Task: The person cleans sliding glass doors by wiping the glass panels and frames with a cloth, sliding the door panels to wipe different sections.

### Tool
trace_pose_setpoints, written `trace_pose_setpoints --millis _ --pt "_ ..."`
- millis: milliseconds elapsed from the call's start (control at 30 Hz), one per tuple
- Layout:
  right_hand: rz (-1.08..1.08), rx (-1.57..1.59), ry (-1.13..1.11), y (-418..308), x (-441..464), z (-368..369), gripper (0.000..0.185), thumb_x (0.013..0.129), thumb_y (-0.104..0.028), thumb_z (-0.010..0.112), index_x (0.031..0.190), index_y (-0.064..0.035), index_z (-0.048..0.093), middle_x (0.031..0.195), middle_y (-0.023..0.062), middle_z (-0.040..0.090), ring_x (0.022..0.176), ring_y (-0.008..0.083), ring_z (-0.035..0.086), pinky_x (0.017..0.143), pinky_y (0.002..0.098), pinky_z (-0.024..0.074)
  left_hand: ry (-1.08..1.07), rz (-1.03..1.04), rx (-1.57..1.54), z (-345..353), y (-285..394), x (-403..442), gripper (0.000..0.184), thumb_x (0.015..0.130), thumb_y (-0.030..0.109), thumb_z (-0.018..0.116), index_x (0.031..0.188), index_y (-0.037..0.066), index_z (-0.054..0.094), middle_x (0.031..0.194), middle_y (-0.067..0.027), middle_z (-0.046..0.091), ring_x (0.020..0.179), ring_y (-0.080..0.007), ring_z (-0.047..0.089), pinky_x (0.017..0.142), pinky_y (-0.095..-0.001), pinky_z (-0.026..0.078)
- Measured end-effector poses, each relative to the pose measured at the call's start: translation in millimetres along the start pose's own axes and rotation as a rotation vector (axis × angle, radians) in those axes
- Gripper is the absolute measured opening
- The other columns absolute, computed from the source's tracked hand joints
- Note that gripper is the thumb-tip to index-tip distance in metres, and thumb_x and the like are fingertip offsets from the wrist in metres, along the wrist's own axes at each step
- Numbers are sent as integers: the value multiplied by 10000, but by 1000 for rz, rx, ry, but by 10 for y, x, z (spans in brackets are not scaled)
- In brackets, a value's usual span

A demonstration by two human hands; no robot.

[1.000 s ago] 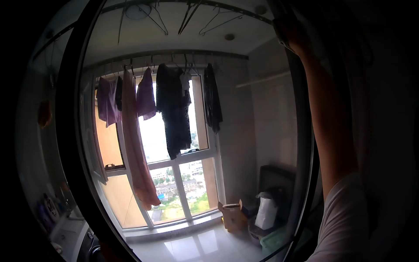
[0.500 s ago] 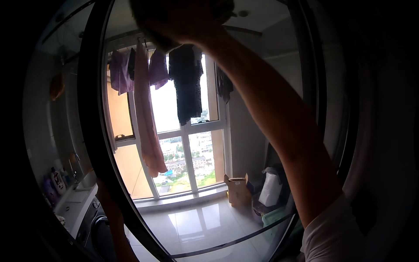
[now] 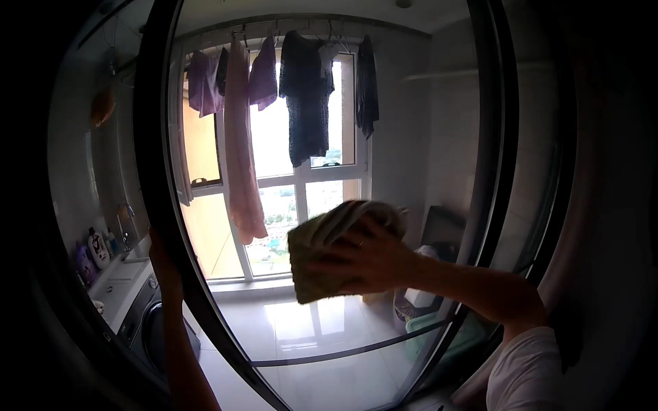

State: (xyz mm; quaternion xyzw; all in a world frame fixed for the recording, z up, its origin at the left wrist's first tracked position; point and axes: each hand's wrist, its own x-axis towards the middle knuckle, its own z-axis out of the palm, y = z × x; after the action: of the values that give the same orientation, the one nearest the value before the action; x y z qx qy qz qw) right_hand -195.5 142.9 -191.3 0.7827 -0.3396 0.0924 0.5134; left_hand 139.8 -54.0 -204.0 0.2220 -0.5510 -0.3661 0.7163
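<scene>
My right hand presses a folded towel, greenish-brown with a striped part on top, against the glass pane of a sliding door, its fingers spread over the cloth. The towel is at about mid-height of the pane. At the left, my left hand holds the edge of the dark door frame; its fingers are in shadow and partly hidden.
Behind the glass, clothes hang from a rail before a bright window. A washing machine, a sink counter and bottles stand at the left. A green tub sits low at the right.
My right hand has come down with the towel from the top of the pane to its middle. My left hand stays at the door frame. The view has tilted slightly downward.
</scene>
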Motion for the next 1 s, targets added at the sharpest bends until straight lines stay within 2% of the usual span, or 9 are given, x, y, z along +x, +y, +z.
trace_pose_setpoints --millis 233,267,367,467,600,733,867,900,1000 --pt "176 -532 364 2349 742 -1126 690 795 -604 470 1354 -211 369 1425 104 274 1281 339 284 991 562 231 82 -25 26 42 77 -64 578 921 564 267 805 69 541 576 -22 512 446 -122 505 423 -251 418" --pt "541 -369 160 2365 948 -1438 763 830 -625 359 1416 -157 218 1471 154 145 1338 398 133 1073 527 91 63 -41 2 34 70 -55 578 918 569 269 797 74 542 568 -22 514 434 -124 503 408 -251 416" --pt "702 -366 303 2550 1195 -1450 761 828 -635 363 1421 -187 203 1475 144 133 1331 399 151 1069 526 113 6 -73 -15 -18 94 -38 484 946 497 271 924 85 523 587 -11 493 448 -118 512 426 -246 466" --pt "750 -417 320 2151 1131 -1201 755 824 -628 385 1414 -187 222 1467 148 157 1316 402 184 1058 543 126 70 53 20 52 106 -52 546 912 564 298 864 78 542 576 -27 528 435 -135 528 396 -250 441" --pt "272 -345 453 1267 795 -449 666 753 -622 518 1263 -196 483 1391 73 335 1263 326 305 990 564 227 30 -2 -29 52 138 -49 533 917 550 311 852 74 542 603 -33 541 457 -134 533 429 -262 459" --pt "366 -96 151 -86 572 -9 659 738 -641 484 1309 -317 424 1424 56 289 1280 341 261 987 621 174 -19 47 -11 -10 64 -5 540 943 504 294 952 29 551 719 -45 559 566 -113 546 553 -243 471" --pt "250 -38 67 -1293 221 742 545 837 -607 378 1325 -364 379 1350 -27 397 1207 229 337 883 495 295 -39 143 -8 -15 8 46 585 949 499 280 1069 -16 531 814 -65 562 638 -88 539 616 -226 457" --pt "223 40 106 -1517 232 728 562 764 -468 554 1288 -304 433 1268 -50 440 1180 167 365 932 448 307 -114 -46 25 13 204 -37 598 946 509 273 1059 -15 536 808 -73 566 647 -86 538 620 -230 451" --pt "63 157 -28 -2036 93 1031 514 759 -322 589 1256 -287 463 1318 -54 413 1236 162 343 1017 365 289 -55 108 96 139 250 -69 613 940 521 279 1126 -14 515 912 -58 573 793 -89 535 739 -226 429"
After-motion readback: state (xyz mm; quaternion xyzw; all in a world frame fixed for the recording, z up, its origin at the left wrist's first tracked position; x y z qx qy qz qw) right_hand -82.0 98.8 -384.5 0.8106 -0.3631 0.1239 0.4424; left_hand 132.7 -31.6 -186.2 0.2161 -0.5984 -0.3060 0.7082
